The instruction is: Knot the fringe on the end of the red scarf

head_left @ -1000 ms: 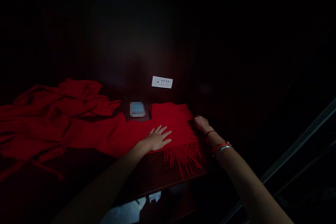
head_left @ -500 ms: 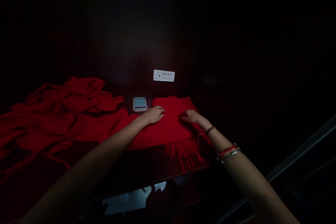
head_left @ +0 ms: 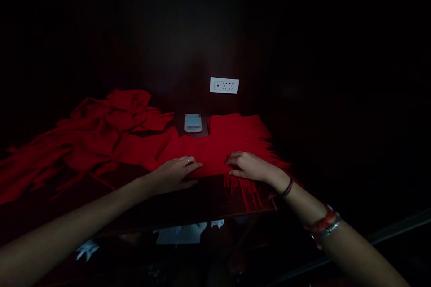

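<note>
The flattened end of the red scarf (head_left: 218, 141) lies on the table (head_left: 202, 197) just in front of the phone (head_left: 193, 123) and to the right of it, touching or nearly touching the phone's near edge. The rest of it trails off to the left of the phone into a loose heap (head_left: 111, 121). The likeliest trouble here is that phone: any push or drag of the cloth toward the wall could nudge it or bury it under a layer. The fringe (head_left: 249, 190), in front of the phone and to the right, hangs over the table's front edge, so its weight or a careless tug could slide that corner off. The gloom also makes creases hard to judge. The left hand (head_left: 175, 174), almost straight in front of the phone at the scarf's near hem, lies palm down with its fingers (head_left: 192, 164) stretched out and close together, their tips resting on the cloth and gripping nothing. The right hand (head_left: 251, 166), in front of the phone and further right, rests on the same hem just above the fringe. Its fingers (head_left: 233, 161) point toward the left hand and are slightly bent, and I cannot tell whether they pinch the edge or only press on it. Bangles (head_left: 321, 225) ride on that forearm, close enough to the dangling threads that they could snag them.
</note>
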Tool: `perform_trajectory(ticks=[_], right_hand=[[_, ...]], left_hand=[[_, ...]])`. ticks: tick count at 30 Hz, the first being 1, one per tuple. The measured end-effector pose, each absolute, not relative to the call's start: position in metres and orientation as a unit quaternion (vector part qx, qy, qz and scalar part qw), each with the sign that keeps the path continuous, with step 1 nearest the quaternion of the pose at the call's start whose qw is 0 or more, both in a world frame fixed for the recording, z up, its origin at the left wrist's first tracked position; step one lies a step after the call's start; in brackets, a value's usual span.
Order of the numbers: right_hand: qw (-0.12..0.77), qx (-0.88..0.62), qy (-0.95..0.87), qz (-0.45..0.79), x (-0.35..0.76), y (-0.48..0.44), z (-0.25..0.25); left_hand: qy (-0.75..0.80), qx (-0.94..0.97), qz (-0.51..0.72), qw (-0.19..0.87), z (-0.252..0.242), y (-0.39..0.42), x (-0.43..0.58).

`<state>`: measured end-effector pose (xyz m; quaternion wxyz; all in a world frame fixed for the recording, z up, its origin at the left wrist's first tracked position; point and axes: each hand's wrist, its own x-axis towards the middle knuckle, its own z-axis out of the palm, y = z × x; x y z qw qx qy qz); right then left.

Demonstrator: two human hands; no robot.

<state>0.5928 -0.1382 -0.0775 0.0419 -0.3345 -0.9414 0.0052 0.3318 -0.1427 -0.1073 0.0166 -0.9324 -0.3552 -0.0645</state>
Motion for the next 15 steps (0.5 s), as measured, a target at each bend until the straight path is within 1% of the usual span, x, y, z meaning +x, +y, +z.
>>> perform_trajectory(ticks=[6, 11, 15], right_hand=[[0.042, -0.381, -0.921, -0.071, 0.578, -0.150, -0.085], [0.087, -0.374, -0.917, -0.108, 0.544, -0.155, -0.096], [0.117, -0.387, -0.905, -0.134, 0.535, -0.152, -0.109]], left_hand=[[-0.315, -0.948, 0.001, 0.054, -0.093, -0.135, 0.331], [-0.325, -0.941, -0.044, 0.077, -0.092, -0.132, 0.333], [-0.301, -0.944, -0.083, 0.106, -0.098, -0.131, 0.326]])
